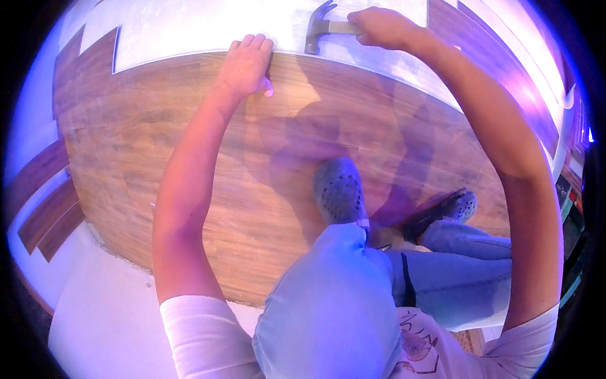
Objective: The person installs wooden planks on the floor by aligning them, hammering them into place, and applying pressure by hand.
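My right hand [386,28] is closed round the handle of a claw hammer [314,31], raised at the top of the view. Its dark metal head points left, over the pale underlayment beyond the laid planks. My left hand [247,68] lies on the far edge of the wood-look floor planks [158,145]. Its fingers reach over that edge and the thumb stands apart on the plank surface. A thin dark strip shows beside the left fingers, too little to name. The hammer head is to the right of my left hand, apart from it.
Pale underlayment [189,31] stretches past the plank edge. Loose planks [57,218] lie at the left, and more dark planks [505,69] at the upper right. My grey perforated clogs [339,189] rest on the laid floor. A white surface [107,309] borders the planks at the lower left.
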A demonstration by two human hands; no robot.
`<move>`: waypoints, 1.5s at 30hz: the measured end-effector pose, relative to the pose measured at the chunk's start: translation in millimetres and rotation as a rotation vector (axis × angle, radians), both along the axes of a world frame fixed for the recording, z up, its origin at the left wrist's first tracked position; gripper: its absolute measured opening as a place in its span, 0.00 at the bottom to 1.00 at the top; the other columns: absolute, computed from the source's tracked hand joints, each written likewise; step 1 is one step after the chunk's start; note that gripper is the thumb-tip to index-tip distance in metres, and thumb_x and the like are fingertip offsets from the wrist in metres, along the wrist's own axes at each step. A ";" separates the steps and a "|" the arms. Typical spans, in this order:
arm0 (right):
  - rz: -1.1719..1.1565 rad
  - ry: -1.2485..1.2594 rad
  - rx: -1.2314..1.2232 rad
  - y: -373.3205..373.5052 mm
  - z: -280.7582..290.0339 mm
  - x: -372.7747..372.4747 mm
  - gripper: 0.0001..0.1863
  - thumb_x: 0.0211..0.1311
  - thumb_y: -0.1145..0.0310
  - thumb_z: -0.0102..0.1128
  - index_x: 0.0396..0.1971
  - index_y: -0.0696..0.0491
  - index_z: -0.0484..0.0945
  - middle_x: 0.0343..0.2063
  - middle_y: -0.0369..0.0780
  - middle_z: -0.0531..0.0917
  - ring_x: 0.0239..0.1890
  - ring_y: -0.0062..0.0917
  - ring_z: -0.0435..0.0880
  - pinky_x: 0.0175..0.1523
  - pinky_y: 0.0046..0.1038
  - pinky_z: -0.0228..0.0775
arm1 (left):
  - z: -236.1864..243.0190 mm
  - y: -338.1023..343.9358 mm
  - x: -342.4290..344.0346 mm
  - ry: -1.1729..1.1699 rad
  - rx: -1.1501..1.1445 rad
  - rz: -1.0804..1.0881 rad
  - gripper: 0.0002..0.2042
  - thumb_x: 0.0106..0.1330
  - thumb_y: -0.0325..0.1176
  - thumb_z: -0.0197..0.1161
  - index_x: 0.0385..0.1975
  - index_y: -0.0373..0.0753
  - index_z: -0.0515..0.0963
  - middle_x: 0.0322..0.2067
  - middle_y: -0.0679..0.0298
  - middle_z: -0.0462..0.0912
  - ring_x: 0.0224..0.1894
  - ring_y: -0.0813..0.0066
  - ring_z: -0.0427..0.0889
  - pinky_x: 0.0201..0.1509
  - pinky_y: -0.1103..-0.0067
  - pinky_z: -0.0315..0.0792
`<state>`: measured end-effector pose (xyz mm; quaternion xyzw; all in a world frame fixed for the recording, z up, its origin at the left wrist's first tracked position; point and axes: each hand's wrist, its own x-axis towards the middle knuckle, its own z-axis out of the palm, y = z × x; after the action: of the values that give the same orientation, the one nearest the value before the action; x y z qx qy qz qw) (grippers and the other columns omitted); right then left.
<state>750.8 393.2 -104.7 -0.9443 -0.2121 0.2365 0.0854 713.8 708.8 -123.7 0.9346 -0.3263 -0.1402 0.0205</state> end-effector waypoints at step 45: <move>-1.514 0.066 -0.214 -287.2 11.6 -571.4 0.21 0.60 0.52 0.69 0.39 0.56 0.80 0.33 0.52 0.85 0.38 0.49 0.85 0.43 0.47 0.74 | -55.0 29.9 -39.9 -0.098 -0.170 0.127 0.38 0.69 0.44 0.60 0.75 0.39 0.54 0.76 0.52 0.51 0.78 0.50 0.48 0.80 0.58 0.43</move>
<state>179.4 106.0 -93.2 -0.8275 0.5198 0.1609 0.1384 673.9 738.7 -178.7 0.9540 -0.2779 -0.0645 0.0924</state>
